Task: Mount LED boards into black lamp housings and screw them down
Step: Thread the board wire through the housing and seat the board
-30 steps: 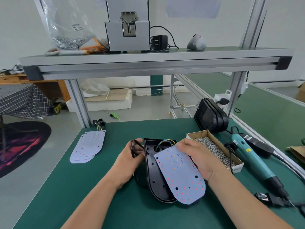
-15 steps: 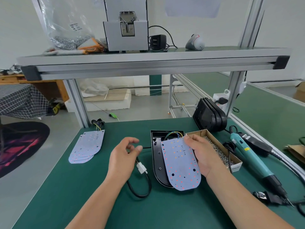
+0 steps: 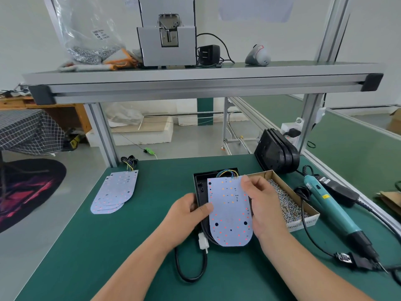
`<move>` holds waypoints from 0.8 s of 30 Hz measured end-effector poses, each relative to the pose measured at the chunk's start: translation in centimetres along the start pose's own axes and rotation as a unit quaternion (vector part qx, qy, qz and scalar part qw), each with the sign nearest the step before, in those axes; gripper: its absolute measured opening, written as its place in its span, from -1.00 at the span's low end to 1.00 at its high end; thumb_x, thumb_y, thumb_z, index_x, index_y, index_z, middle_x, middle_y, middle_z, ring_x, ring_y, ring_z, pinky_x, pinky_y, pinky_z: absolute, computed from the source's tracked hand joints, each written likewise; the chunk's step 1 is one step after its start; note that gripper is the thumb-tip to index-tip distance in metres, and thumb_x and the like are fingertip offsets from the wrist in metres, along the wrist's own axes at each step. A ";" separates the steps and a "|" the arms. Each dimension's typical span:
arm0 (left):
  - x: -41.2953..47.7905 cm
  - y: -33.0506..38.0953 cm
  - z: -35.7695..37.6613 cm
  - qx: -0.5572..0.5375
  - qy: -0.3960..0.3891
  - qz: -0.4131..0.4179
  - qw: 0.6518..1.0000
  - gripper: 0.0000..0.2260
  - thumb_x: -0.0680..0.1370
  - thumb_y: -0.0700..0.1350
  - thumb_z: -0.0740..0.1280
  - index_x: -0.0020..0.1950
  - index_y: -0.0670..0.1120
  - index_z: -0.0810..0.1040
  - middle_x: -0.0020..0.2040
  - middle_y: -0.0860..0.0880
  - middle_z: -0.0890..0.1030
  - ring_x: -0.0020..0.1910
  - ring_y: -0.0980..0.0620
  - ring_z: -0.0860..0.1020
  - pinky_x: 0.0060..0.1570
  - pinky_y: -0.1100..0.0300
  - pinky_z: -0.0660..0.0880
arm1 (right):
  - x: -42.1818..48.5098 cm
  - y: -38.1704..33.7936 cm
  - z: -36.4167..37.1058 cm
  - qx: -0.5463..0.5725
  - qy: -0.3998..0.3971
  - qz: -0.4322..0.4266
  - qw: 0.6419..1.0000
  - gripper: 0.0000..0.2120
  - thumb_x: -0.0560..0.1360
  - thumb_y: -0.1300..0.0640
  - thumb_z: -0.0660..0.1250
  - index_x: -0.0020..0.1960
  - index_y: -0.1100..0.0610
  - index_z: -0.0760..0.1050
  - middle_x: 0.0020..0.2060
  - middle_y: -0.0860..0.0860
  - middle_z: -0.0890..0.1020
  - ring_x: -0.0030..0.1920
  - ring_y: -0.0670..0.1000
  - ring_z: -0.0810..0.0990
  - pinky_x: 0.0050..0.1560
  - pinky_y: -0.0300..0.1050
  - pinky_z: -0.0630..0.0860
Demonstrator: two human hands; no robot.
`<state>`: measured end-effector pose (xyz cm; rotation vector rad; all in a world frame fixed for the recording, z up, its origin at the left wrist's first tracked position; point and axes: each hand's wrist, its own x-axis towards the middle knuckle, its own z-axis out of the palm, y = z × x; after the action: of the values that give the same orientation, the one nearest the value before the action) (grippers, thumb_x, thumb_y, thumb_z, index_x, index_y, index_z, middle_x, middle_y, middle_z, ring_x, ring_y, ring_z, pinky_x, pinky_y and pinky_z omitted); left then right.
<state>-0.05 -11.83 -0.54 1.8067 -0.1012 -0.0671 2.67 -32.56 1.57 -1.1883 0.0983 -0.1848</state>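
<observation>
White round-ended LED board (image 3: 230, 211) sits askew over the black plastic lamp housing (image 3: 200, 192) on the green surface (image 3: 130, 246), left hand (image 3: 186, 211) and right hand (image 3: 260, 203) pinching its edges; best lowered level, coloured wires (image 3: 226, 172) tucked beneath.

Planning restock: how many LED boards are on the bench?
4 seen: one board over the black housing at centre; three fanned in the stack at left, which may hide more.

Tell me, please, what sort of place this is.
Probably a small lamp-assembly workstation: an LED board held over a black housing on a green bench mat, with a box of screws and an electric screwdriver alongside.
</observation>
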 end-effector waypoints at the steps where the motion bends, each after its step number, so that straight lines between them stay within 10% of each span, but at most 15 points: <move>1: 0.0 0.0 0.1 0.000 -0.001 0.001 1.000 -0.58 0.49 0.15 0.47 0.22 -0.07 0.61 0.12 -0.02 0.77 0.05 0.03 0.71 -0.05 0.17 0.59 | -0.1 -0.1 0.1 -0.022 0.000 -0.027 0.999 -0.82 0.62 0.14 0.44 -0.13 0.17 0.56 -0.23 0.04 0.61 -0.22 0.03 0.55 -0.11 -0.01 0.52; 12: -0.2 0.7 0.1 0.028 -0.005 0.027 0.999 -0.57 0.48 0.19 0.51 0.28 0.07 0.57 0.16 0.20 0.74 0.14 0.18 0.71 0.14 0.16 0.62 | -0.3 -0.5 1.4 -0.176 -0.016 -0.187 0.966 -0.87 0.62 0.01 0.43 -0.09 -0.02 0.57 -0.21 -0.17 0.63 -0.20 -0.20 0.54 -0.15 -0.41 0.42; 21: -0.3 0.6 0.1 -0.014 0.016 0.022 1.000 -0.56 0.49 0.15 0.50 0.30 0.00 0.59 0.19 0.13 0.74 0.18 0.11 0.71 0.27 -0.05 0.62 | 0.6 -0.3 0.6 -0.128 -0.140 -0.154 0.970 -0.82 0.50 0.04 0.48 0.04 -0.07 0.53 -0.13 -0.23 0.57 -0.10 -0.15 0.52 -0.03 -0.32 0.49; 24: -0.4 0.6 -0.1 -0.038 -0.003 0.022 0.999 -0.58 0.55 0.11 0.48 0.34 -0.02 0.59 0.24 0.10 0.73 0.23 0.07 0.70 0.30 -0.04 0.61 | 1.2 -0.3 0.1 -0.045 -0.070 -0.119 0.989 -0.81 0.60 -0.11 0.34 0.07 -0.01 0.58 -0.09 -0.19 0.61 -0.04 -0.08 0.54 0.04 -0.16 0.49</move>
<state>-0.49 -11.84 0.08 1.7286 -0.1413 -0.0440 3.88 -32.81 1.90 -1.2989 -0.1608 -0.3075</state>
